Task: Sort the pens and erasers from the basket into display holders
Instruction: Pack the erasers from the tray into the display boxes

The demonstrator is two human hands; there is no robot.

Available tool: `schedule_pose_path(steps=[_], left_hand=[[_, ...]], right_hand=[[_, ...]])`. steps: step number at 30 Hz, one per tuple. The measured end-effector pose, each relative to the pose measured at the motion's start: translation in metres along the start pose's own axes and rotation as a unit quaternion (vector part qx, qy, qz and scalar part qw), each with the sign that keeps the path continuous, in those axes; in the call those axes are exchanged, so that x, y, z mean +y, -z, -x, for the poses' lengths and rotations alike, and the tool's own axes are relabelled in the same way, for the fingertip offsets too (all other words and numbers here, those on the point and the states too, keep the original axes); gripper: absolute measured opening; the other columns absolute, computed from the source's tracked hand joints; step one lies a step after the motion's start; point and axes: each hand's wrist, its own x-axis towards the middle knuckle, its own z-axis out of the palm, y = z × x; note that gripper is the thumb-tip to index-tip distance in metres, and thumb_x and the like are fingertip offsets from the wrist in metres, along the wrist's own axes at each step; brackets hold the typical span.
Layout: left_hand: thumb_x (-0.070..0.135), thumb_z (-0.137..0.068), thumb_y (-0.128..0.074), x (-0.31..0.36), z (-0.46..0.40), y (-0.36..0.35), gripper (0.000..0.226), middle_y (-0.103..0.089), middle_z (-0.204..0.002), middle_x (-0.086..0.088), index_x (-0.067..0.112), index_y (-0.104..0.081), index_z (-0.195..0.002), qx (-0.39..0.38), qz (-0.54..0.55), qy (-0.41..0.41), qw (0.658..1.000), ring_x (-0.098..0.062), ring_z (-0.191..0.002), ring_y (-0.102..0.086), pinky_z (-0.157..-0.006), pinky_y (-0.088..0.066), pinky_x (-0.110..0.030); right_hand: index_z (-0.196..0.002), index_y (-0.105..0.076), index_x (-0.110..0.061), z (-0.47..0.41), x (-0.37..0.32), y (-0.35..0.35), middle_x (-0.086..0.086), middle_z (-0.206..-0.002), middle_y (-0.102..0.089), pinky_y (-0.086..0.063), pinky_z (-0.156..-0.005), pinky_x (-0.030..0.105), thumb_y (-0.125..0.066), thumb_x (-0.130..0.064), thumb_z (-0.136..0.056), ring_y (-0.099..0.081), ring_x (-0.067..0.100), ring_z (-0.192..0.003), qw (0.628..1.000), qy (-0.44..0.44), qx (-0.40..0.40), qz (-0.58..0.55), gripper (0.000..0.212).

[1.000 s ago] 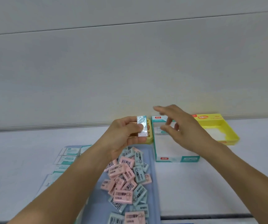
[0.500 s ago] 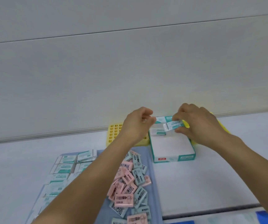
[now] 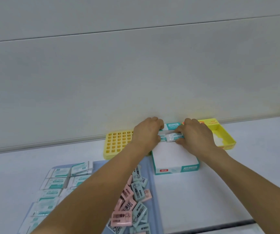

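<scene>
A teal-and-white display box [image 3: 176, 168] lies open on the white shelf against the back wall. My right hand [image 3: 195, 137] pinches a white-and-teal wrapped eraser [image 3: 174, 137] at the box's far end. My left hand [image 3: 146, 134], fingers curled, touches a second white-and-teal eraser [image 3: 162, 137] lying beside the first. A heap of pink and light-blue erasers [image 3: 132, 205] lies on a blue tray [image 3: 153, 191] near me, partly hidden by my left forearm.
A yellow grid holder [image 3: 117, 142] sits left of the box. A yellow display box [image 3: 225, 135] stands at the right. Several white-and-teal wrapped erasers [image 3: 58, 181] lie in rows at the left of the tray. The shelf's front edge runs at the bottom right.
The eraser went from my left hand to my right. Both hands moved forward and down to the far end of the teal box, setting the eraser beside another one.
</scene>
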Motion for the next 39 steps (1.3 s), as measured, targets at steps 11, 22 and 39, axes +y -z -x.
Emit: schedule_pose_path(steps=[11, 22, 39], left_hand=[[0.023, -0.087, -0.063, -0.003, 0.002, -0.008, 0.024, -0.057, -0.106, -0.001, 0.017, -0.059, -0.11, 0.005, -0.023, -0.013, 1.0, -0.019, -0.097, -0.053, -0.069, -0.041, -0.03], [0.027, -0.094, -0.062, -0.018, 0.058, 0.064, 0.027, -0.062, -0.125, 0.015, 0.029, -0.063, -0.12, 0.043, 0.197, 0.084, 0.976, -0.003, -0.117, -0.052, -0.093, -0.038, -0.016], [0.017, -0.094, -0.06, -0.146, 0.218, 0.1, 0.024, -0.065, -0.118, 0.006, 0.022, -0.069, -0.116, -0.005, 0.102, 0.27, 0.957, -0.008, -0.102, -0.058, -0.092, -0.045, -0.028]], right_hand=[[-0.101, -0.071, -0.026, -0.005, 0.001, -0.001, -0.001, -0.088, -0.042, -0.028, -0.061, 0.03, -0.056, -0.035, -0.093, -0.053, 0.024, -0.094, 1.0, 0.019, -0.001, -0.004, 0.02], [-0.114, -0.071, -0.021, 0.02, -0.008, 0.015, 0.007, -0.102, -0.057, -0.045, -0.077, 0.038, -0.057, -0.02, -0.094, -0.053, 0.027, -0.098, 0.981, 0.015, 0.096, -0.166, 0.024], [-0.12, -0.067, -0.023, 0.028, -0.208, 0.035, -0.003, -0.114, -0.063, -0.048, -0.085, 0.037, -0.055, -0.029, -0.096, -0.054, 0.018, -0.108, 0.924, 0.309, -0.055, -0.216, 0.027]])
